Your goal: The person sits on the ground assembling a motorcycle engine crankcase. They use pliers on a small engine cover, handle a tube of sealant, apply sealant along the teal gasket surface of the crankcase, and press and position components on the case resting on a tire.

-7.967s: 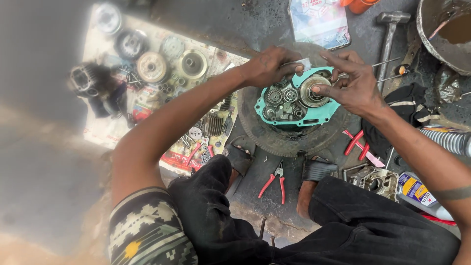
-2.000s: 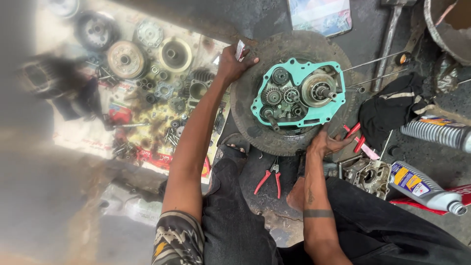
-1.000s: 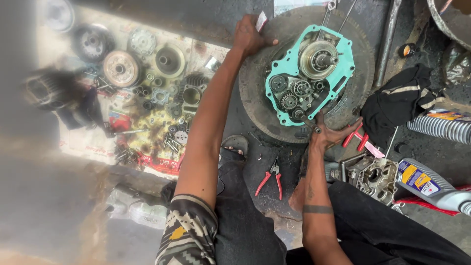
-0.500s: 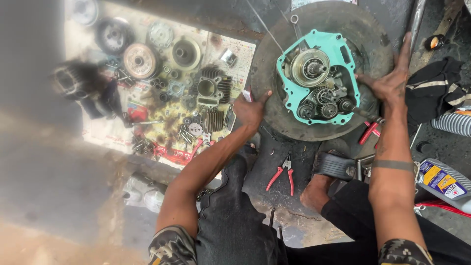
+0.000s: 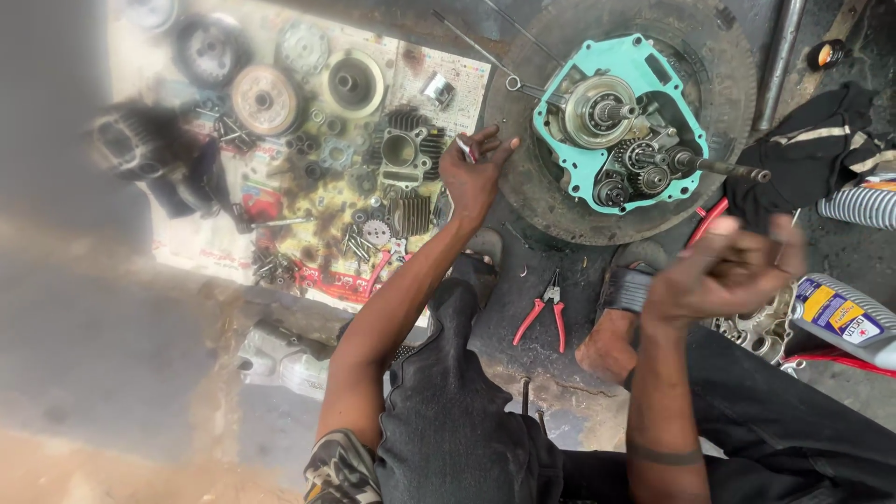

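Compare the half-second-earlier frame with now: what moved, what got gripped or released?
Both hands let go of the round dark disc carrying the teal-gasketed engine case. The left hand now sits at the disc's left edge with a small metal piece in its grip; the right hand, blurred, pulled back below the disc. The red-handled pliers and the spread of gears and parts are unchanged.

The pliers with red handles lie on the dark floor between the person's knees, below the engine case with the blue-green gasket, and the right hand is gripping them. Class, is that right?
Not quite. The head view shows the pliers lying untouched; the right hand is raised apart from them, blurred. The rest holds: they lie below the engine case.
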